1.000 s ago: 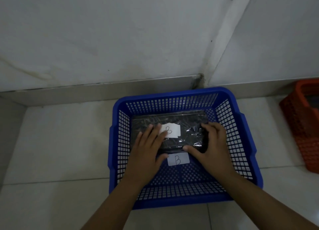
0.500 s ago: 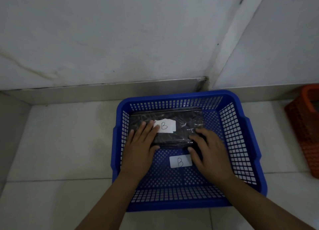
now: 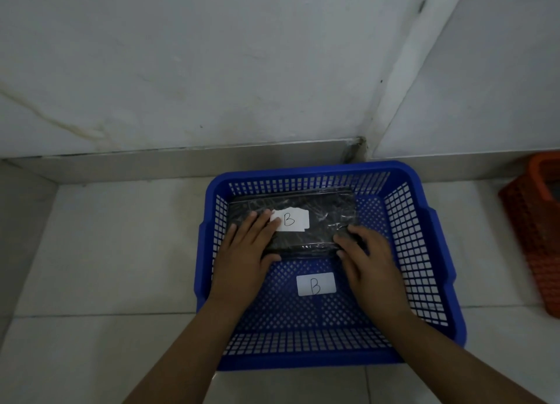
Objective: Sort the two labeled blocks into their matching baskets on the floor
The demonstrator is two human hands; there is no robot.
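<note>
Block B (image 3: 328, 211) down in far half of blue basket (image 3: 309, 167), letters matching.
Left hand (image 3: 245, 252) flat on top; right hand (image 3: 368, 258) curled round near right corner. Placing step nearly done. Next, probably: loosen grip, lift both hands clear without dragging the wrap.

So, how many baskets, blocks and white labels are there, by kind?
Baskets: 2, a blue basket and an orange basket.
Blocks: 1, a wrapped block.
White B labels: 2, label on the block, label on the basket floor.
Total: 5.
</note>
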